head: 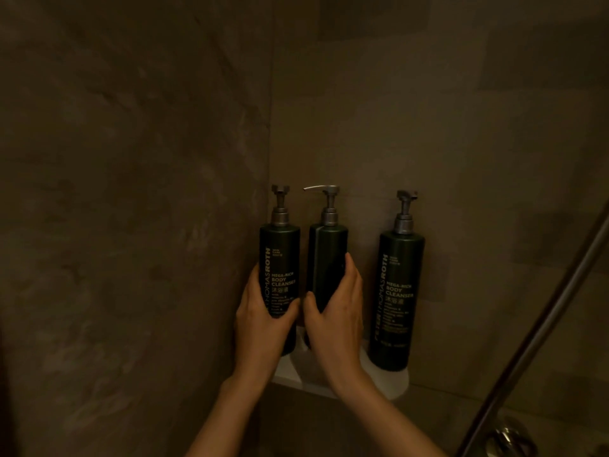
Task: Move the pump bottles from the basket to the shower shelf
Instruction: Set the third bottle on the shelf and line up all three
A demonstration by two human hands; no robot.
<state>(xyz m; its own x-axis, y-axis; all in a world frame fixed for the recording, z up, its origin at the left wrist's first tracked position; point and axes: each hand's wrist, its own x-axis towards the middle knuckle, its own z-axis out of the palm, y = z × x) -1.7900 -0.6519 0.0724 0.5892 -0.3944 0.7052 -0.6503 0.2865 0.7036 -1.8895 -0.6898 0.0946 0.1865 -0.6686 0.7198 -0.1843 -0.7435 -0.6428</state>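
Three dark green pump bottles with grey pumps stand in the shower corner on a white shelf [393,384]. My left hand [260,328] grips the left bottle [280,258] around its lower half, label facing me. My right hand [336,311] wraps the middle bottle [328,255], whose label is turned away and whose spout points left. The right bottle [397,291] stands alone and upright in a shelf holder, untouched. The bases of the two held bottles are hidden by my hands. No basket is in view.
Brown stone-tile walls meet in a corner right behind the bottles. A metal shower rail or hose [534,328] runs diagonally across the lower right, with a chrome fitting [507,440] at the bottom right.
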